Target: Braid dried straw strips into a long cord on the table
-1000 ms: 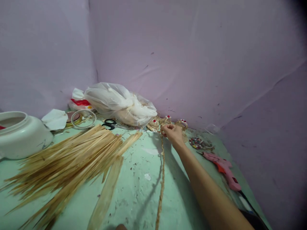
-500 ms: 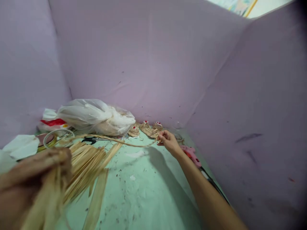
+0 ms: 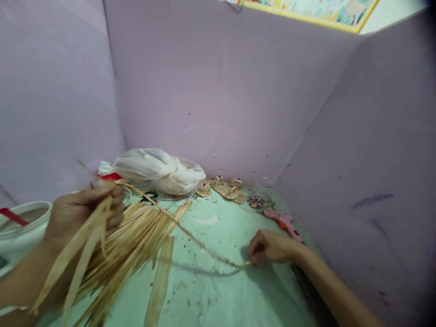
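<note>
Pinched shut, right hand point(image 3: 269, 247) grips braided cord's point(image 3: 190, 236) end at 4 o'clock, left hand point(image 3: 85, 213) clenches its loose strips point(image 3: 68, 261) at 9 o'clock; overtension risks unravelling.

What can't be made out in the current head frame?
- Left hand: motion-blurred; its grip on the braided cord and loose strips unclear.
- Scissors: mostly hidden behind the straw pile.
- White tub: cut off by the left edge.
- Beads beside the glue gun: too small to tell apart.
- Bag: contents hidden by cloudy plastic.
</note>
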A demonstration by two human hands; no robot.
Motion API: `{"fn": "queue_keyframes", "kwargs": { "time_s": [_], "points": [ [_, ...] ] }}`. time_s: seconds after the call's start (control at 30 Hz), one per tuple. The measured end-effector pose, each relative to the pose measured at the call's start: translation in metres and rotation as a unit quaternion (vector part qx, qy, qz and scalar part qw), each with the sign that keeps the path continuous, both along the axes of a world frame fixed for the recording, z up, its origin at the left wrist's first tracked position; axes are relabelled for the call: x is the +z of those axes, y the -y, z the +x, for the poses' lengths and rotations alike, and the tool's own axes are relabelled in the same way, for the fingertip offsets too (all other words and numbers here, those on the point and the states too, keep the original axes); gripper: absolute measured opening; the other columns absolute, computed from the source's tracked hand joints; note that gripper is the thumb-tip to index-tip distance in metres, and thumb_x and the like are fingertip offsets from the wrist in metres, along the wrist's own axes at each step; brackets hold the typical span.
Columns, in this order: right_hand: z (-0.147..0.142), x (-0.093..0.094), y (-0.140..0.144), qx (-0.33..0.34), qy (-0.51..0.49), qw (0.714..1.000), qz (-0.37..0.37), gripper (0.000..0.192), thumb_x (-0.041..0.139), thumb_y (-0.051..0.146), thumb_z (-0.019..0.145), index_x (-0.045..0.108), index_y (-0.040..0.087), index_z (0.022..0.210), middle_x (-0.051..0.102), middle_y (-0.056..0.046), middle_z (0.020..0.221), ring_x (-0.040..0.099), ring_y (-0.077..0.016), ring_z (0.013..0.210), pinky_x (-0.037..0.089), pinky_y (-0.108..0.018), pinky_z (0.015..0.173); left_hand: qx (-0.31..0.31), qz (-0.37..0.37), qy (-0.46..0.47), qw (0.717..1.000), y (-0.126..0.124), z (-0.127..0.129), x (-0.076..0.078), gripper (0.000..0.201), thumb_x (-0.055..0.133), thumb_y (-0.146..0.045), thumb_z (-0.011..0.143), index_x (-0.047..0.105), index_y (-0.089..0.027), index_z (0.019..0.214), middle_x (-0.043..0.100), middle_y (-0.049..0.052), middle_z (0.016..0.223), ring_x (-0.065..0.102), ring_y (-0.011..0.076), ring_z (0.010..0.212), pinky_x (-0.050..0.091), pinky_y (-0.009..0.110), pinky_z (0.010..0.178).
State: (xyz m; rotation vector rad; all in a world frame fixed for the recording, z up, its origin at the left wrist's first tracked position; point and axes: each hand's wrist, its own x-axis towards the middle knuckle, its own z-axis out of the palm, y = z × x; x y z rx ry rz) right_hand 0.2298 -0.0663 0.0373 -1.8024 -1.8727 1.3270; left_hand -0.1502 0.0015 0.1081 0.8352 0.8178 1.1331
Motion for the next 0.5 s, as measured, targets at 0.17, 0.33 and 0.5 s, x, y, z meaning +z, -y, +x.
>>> {"fn": "queue_keyframes", "kwargs": {
  "time_s": [0.17,0.33,0.5],
  "points": [
    [-0.055,0.035,0.003,-0.040,0.051,0.970,0.232,0.020,0.063,0.019,0.057,0.071,0.023,0.075,0.067,-0.007,0.080,0.057,-0.0237,0.080,0.038,-0.032,0.071,-0.157,-0.013,0.004,0.987,0.011,0.022,-0.007,0.010,0.033,-0.008,0.066,0.039,-0.014,0.062,0.046,0.001,0.050,0.041,0.0081,0.044,0.040,0.021,0.042],
    [-0.129,0.034,-0.010,-0.044,-0.234,0.965,0.112,0.031,0.052,0.038,0.073,0.057,0.022,0.100,0.063,-0.005,0.087,0.057,-0.0175,0.074,0.041,-0.030,0.064,-0.158,0.031,0.037,0.986,0.011,0.041,-0.005,0.009,0.038,-0.008,0.066,0.041,-0.013,0.060,0.043,0.000,0.051,0.041,0.0075,0.046,0.039,0.019,0.042],
    [-0.143,-0.011,-0.020,-0.147,-0.419,0.896,0.024,0.037,0.065,0.042,0.058,0.045,0.019,0.078,0.054,0.005,0.054,0.048,-0.0084,0.043,0.040,-0.024,0.048,-0.067,0.012,0.003,0.998,0.003,0.049,-0.001,0.008,0.042,-0.008,0.065,0.048,-0.012,0.069,0.051,0.001,0.058,0.040,0.0059,0.044,0.037,0.017,0.041]
  ]
}}
